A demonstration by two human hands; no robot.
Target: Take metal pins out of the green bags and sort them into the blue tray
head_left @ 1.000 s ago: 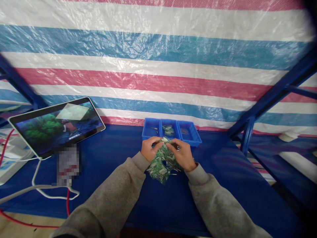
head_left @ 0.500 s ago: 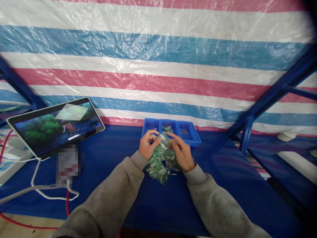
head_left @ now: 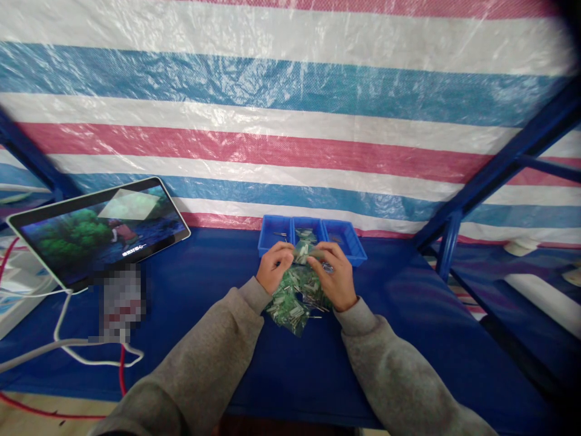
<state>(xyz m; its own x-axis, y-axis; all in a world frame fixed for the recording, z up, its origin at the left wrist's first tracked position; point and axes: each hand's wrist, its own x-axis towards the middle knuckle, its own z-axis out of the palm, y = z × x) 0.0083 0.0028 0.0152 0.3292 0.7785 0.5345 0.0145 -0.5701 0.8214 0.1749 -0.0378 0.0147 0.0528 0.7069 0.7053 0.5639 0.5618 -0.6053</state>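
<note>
Between my two hands is a small clear plastic bag (head_left: 302,251) with pale, rod-like pieces inside. My left hand (head_left: 274,267) pinches its left side, thumb against fingers. On the opposite side, the thumb and fingers of my right hand (head_left: 334,275) grip the bag. Just below lies a heap of similar greenish bags (head_left: 289,307) filled with small metal and pale parts. A few thin metal pins stick out at the heap's right edge. Right behind my hands stand joined blue bins (head_left: 358,257); metal pins lie in the left one and greenish bags in the middle one.
A tablet (head_left: 104,233) playing a video leans at the left, with a blurred-out object (head_left: 121,303) and white and red cables before it. Behind the blue table (head_left: 290,375) hangs a striped plastic sheet (head_left: 272,145). A blue metal frame (head_left: 447,245) rises at the right.
The bag in my hands has moved up off the heap toward the bins and looks more folded. My right hand's fingers have shifted around it. The heap stays put.
</note>
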